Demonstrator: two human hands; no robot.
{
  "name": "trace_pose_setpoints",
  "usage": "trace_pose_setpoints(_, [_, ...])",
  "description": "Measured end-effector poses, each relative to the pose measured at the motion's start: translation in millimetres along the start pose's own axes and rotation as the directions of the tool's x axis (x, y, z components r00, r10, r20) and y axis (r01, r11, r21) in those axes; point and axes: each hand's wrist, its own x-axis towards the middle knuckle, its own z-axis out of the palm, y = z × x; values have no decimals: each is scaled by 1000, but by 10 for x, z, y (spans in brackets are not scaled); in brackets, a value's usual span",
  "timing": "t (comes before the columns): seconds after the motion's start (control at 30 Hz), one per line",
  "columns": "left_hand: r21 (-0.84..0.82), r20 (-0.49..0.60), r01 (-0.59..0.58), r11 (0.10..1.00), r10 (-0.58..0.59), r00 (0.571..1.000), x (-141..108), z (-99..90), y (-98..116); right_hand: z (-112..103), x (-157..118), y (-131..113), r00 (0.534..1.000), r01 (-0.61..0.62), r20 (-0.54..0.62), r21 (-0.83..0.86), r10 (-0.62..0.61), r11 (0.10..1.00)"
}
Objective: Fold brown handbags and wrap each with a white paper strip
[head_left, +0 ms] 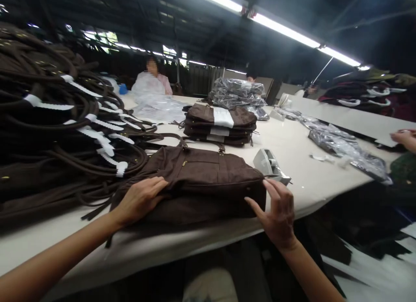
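Head | brown bag (208, 176) | under left fingers (156, 185) | right end at right fingers (274, 191)

Own hands: two, one left hand (141, 200), one right hand (277, 213)
Brown bag (208, 174) between them: one
Banded bags (198, 114) stacked behind it: at least two
Grey dispenser (260, 160) by the right hand: one
Heaped bags (29, 180) at left: several, too overlapped to count
Other person's hand (407, 140), right edge: one
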Motion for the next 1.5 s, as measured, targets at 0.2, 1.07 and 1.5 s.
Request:
trace_pose_setpoints(0.2, [123,-52,-130,984,137,989,83,-190,101,124,577,-470,822,448,317,151,-473,881])
trace_pose_setpoints(1.07, [318,-47,-109,942,130,990,-108,-148,-53,598,641,253,623,518,585,190,-520,834])
trace_pose_setpoints(1.5, [408,-129,-123,905,191,973,-132,-105,-198,690,43,175,745,568,399,40,-534,822])
